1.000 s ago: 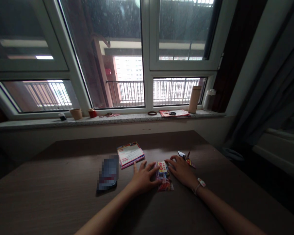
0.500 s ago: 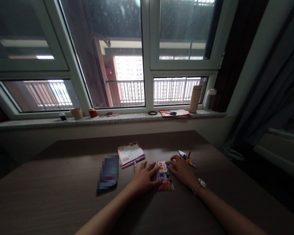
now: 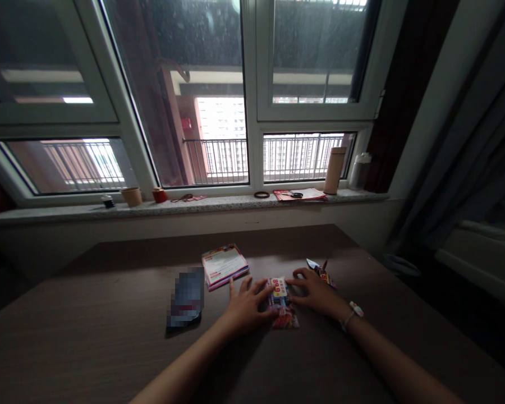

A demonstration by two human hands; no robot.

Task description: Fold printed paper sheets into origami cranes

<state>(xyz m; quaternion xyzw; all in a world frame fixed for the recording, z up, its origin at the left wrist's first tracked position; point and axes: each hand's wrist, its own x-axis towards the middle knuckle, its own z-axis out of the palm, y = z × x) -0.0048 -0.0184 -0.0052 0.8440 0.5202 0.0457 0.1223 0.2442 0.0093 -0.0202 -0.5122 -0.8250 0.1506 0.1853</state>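
A narrow strip of colourful printed paper lies flat on the table between my two hands. My left hand rests with spread fingers, its fingertips and thumb on the strip's left edge. At the strip's right edge is my right hand, palm down and fingers apart, with the fingertips at or just beside the paper. Just beyond that hand, a pointed shiny piece and another bit of printed paper show, partly hidden by it. Past my left fingers sits a stack of printed sheets.
Left of the stack lies a dark, pixelated flat object on the brown table. Along the windowsill stand a paper cup, a red spool-like item, scissors on papers, a tan flask and a clear bottle.
My right hand has shifted slightly to the right, and its wrist band with it. My left hand and the paper strip have stayed in place.
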